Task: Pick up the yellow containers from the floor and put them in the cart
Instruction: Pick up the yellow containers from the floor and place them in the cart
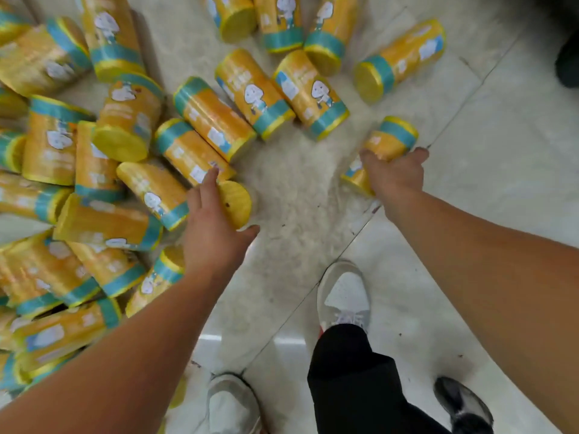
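Right grip (pixel 394 175): fingers curled round a yellow container (pixel 383 148), right of the scene, apart from the heap. Left grip (pixel 216 227): fingers spread and straight over the round end of a second container (pixel 236 203); probably touching, though blur obscures it. Heaped containers (pixel 94 170) lie left and far on the tiled floor (pixel 313 189).

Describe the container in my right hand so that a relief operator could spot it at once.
Start at the heap of yellow containers covering the left of the tiled floor, then look right across the tiles. There is one yellow container with a teal band near its far end, tilted. Unlike every neighbour, it is gripped: the right hand curls round its middle.
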Available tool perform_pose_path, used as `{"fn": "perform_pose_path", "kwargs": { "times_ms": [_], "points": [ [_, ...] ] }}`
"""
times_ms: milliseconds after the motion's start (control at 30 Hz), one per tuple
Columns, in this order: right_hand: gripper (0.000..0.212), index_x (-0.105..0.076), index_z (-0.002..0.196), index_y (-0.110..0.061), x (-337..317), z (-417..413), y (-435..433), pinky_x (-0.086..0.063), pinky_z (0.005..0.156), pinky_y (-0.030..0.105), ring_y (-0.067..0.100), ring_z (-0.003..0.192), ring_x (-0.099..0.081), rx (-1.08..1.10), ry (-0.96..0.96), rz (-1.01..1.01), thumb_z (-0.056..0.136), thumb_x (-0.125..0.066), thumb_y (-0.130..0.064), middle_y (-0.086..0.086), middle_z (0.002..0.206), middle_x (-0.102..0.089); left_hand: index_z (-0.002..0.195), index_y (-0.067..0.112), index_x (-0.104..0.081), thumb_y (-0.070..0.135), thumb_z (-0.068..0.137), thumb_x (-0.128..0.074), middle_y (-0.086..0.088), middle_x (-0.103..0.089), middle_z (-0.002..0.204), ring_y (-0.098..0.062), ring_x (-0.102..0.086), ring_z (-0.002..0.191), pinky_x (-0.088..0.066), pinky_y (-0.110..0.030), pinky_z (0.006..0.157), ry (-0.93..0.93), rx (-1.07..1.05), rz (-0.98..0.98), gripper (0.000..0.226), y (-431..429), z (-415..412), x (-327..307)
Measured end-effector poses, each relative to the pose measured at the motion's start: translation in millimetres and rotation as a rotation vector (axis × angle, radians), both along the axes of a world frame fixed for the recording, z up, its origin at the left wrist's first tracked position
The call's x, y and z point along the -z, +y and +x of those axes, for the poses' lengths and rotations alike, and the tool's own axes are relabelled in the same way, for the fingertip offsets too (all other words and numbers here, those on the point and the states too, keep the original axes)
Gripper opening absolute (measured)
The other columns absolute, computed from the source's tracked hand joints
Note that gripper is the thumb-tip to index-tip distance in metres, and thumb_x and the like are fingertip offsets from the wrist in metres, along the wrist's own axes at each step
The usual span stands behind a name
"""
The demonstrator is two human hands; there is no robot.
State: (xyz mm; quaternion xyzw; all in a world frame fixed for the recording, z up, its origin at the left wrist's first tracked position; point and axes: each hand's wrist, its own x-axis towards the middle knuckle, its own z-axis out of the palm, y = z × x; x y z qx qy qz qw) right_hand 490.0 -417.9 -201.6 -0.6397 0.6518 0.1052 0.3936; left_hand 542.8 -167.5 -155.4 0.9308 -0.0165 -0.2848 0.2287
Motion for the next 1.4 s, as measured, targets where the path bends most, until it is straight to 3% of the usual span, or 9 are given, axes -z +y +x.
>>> {"fn": "perform_pose_path", "kwargs": {
  "times_ms": [133, 333, 500, 667, 800, 900, 1033, 1200, 1400],
  "points": [
    [0.083, -0.021, 0.140, -0.009, 18, 11, -6, -0.045, 0.095, 0.036, 0.031, 0.119, -0.054, 0.092, -0.037, 0.026, 0.082, -0.073, -0.037, 0.013, 0.136, -0.049, 0.136, 0.022, -0.041, 0.017, 0.067, -0.081, -0.001, -0.044, 0.133, -0.020, -0.047, 0.114, -0.034, -0.027, 0.076, -0.105, -0.039, 0.003, 0.080, -1, -5, 12],
    [0.078, -0.029, 0.135, -0.013, -32, -6, 7, -0.051, 0.093, 0.043, 0.030, 0.107, -0.061, 0.063, -0.124, 0.004, 0.075, -0.078, -0.024, 0.006, 0.116, -0.056, 0.129, 0.027, -0.038, 0.018, 0.065, -0.082, 0.007, -0.052, 0.119, -0.021, -0.051, 0.092, -0.037, -0.030, 0.070, -0.053, -0.109, -0.075, 0.078, -9, -5, -41],
    [0.082, -0.027, 0.139, -0.021, -153, -29, 36, -0.052, 0.087, 0.039, 0.024, 0.097, -0.062, -0.022, -0.215, 0.015, 0.073, -0.076, -0.020, -0.003, 0.103, -0.059, 0.123, 0.023, -0.038, 0.016, 0.062, -0.086, 0.010, -0.048, 0.106, -0.008, -0.046, 0.086, -0.034, -0.012, 0.063, -0.020, -0.112, -0.267, 0.078, -21, -8, -153],
    [0.077, -0.032, 0.137, -0.022, -328, -49, 63, -0.046, 0.080, 0.030, 0.014, 0.089, -0.059, -0.055, -0.350, -0.021, 0.075, -0.078, -0.020, -0.021, 0.090, -0.050, 0.119, 0.031, -0.043, 0.015, 0.057, -0.088, 0.004, -0.053, 0.115, -0.014, -0.054, 0.102, -0.043, -0.017, 0.080, -0.030, -0.057, -0.527, 0.079, -28, -13, -312],
    [0.069, -0.038, 0.128, -0.026, -477, -75, 76, -0.047, 0.076, 0.027, 0.004, 0.083, -0.058, -0.075, -0.475, -0.127, 0.073, -0.079, -0.022, -0.022, 0.092, -0.051, 0.120, 0.039, -0.046, 0.023, 0.053, -0.084, 0.011, -0.057, 0.116, -0.009, -0.059, 0.105, -0.051, -0.032, 0.090, -0.020, 0.027, -0.703, 0.079, -33, -28, -448],
    [0.065, -0.037, 0.121, -0.033, -585, -105, 74, -0.047, 0.074, 0.020, -0.010, 0.080, -0.056, -0.056, -0.568, -0.204, 0.074, -0.081, -0.022, -0.026, 0.093, -0.052, 0.125, 0.038, -0.044, 0.025, 0.053, -0.084, 0.024, -0.057, 0.113, 0.006, -0.059, 0.099, -0.048, -0.012, 0.082, -0.028, 0.084, -0.791, 0.084, -48, -49, -552],
    [0.071, -0.039, 0.128, -0.032, -700, -159, 54, -0.045, 0.074, 0.018, -0.012, 0.085, -0.056, -0.051, -0.643, -0.320, 0.073, -0.083, -0.027, -0.025, 0.101, -0.056, 0.119, 0.025, -0.045, 0.019, 0.059, -0.090, 0.002, -0.059, 0.114, 0.006, -0.057, 0.093, -0.044, -0.004, 0.072, -0.029, 0.122, -0.874, 0.075, -85, -88, -654],
    [0.071, -0.042, 0.128, -0.034, -787, -253, 8, -0.052, 0.088, 0.027, 0.006, 0.107, -0.056, -0.023, -0.656, -0.487, 0.070, -0.083, -0.035, -0.006, 0.122, -0.054, 0.105, 0.032, -0.050, 0.019, 0.065, -0.088, 0.007, -0.065, 0.103, 0.012, -0.061, 0.078, -0.053, -0.014, 0.072, 0.034, 0.263, -0.970, 0.057, -151, -166, -729],
    [0.075, -0.043, 0.129, -0.031, -790, -412, -61, -0.052, 0.093, 0.040, 0.012, 0.110, -0.056, 0.074, -0.541, -0.585, 0.065, -0.078, -0.047, -0.005, 0.122, -0.054, 0.106, 0.028, -0.054, 0.032, 0.065, -0.084, 0.004, -0.069, 0.099, -0.009, -0.068, 0.088, -0.056, -0.038, 0.086, 0.130, 0.311, -0.962, 0.051, -241, -312, -734]
  ]
}}
